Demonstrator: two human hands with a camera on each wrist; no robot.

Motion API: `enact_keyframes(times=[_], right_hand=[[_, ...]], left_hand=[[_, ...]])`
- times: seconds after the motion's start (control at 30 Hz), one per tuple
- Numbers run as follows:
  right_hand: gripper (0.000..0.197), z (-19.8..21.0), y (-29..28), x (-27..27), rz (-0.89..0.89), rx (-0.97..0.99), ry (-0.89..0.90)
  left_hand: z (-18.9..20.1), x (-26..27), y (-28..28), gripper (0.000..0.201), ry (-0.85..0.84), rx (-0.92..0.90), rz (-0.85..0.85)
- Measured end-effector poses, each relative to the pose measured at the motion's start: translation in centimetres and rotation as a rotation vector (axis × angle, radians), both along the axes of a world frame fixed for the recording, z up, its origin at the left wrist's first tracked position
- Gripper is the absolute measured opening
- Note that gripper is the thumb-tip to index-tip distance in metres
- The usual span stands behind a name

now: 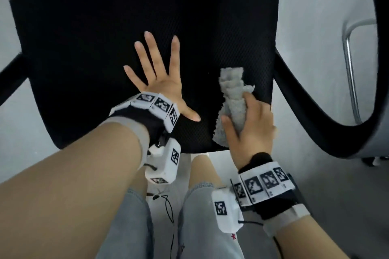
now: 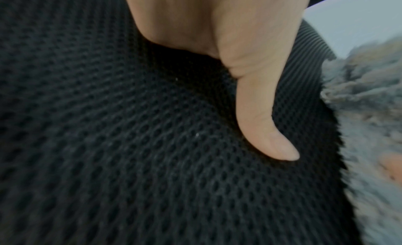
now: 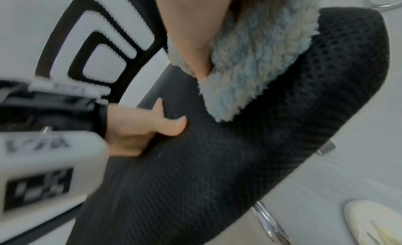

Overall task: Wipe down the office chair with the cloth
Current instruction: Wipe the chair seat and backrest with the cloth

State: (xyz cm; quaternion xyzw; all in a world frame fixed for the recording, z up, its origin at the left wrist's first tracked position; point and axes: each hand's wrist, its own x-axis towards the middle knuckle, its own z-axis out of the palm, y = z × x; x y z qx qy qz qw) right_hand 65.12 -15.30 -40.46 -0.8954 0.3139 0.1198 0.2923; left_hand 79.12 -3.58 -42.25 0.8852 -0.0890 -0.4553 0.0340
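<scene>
The office chair's black mesh seat (image 1: 94,48) fills the head view, with a black armrest (image 1: 311,99) curving along its right side. My left hand (image 1: 156,78) lies flat on the seat, fingers spread and straight; its thumb (image 2: 264,121) presses the mesh (image 2: 130,145). My right hand (image 1: 251,126) grips a bunched grey fluffy cloth (image 1: 233,101) against the seat's front right corner. In the right wrist view the cloth (image 3: 250,68) sits on the seat edge (image 3: 304,111), with my left hand (image 3: 139,128) beside it.
A chrome tube frame (image 1: 350,65) stands on the pale floor to the right of the chair. My knees in light jeans (image 1: 202,216) are right under the seat's front edge. A pale shoe (image 3: 374,223) rests on the floor near a chrome chair leg (image 3: 269,221).
</scene>
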Motion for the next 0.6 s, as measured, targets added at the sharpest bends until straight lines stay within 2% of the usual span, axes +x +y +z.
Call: enact_keyframes(times=[0.07,0.13,0.17,0.23,0.27,0.33,0.37,0.4,0.47,0.5,0.53,0.6], right_hand=[[0.047,-0.5,0.3,1.0,0.073,-0.114,0.035],[0.046,-0.9,-0.4,4.3,0.105,-0.180,0.037],[0.047,-1.2,-1.1,6.9,0.109,-0.208,0.033],[0.049,-1.8,-2.5,12.4,0.081,-0.240,0.025],[0.047,-1.9,-3.1,14.6,0.064,-0.242,0.016],[0.043,-2.1,-3.5,15.8,0.034,-0.216,0.000],[0.041,-2.1,-3.2,14.7,0.030,-0.203,0.002],[0.040,-2.1,-2.8,12.5,0.048,-0.188,0.004],[0.035,-1.5,-1.5,6.4,0.157,-0.168,0.011],[0.033,-1.2,-0.8,3.7,0.205,-0.151,0.030],[0.032,-1.0,-0.4,1.9,0.233,-0.129,0.048],[0.028,-1.3,-0.4,2.1,0.263,-0.126,0.076]], left_hand=[[-0.6,0.0,-0.3,0.164,-0.002,0.043,0.004],[-1.3,-0.2,-0.5,0.160,-0.028,0.063,-0.005],[-1.3,-0.4,-0.6,0.149,-0.098,0.050,0.023],[-1.6,-1.3,-0.9,0.103,-0.319,0.003,0.111],[-1.7,-1.5,-1.3,0.090,-0.372,-0.016,0.144],[-1.7,-1.4,-1.5,0.087,-0.371,-0.010,0.177],[-1.4,-1.2,-1.5,0.089,-0.362,0.010,0.166],[-1.4,-0.8,-1.4,0.100,-0.321,0.031,0.130],[-1.6,-0.3,-1.2,0.146,-0.102,0.040,0.038],[-1.4,0.1,-0.8,0.158,-0.037,0.043,0.013],[-1.2,0.2,-0.6,0.163,-0.021,0.044,-0.004],[-1.4,0.3,-0.2,0.164,-0.019,0.056,-0.026]])
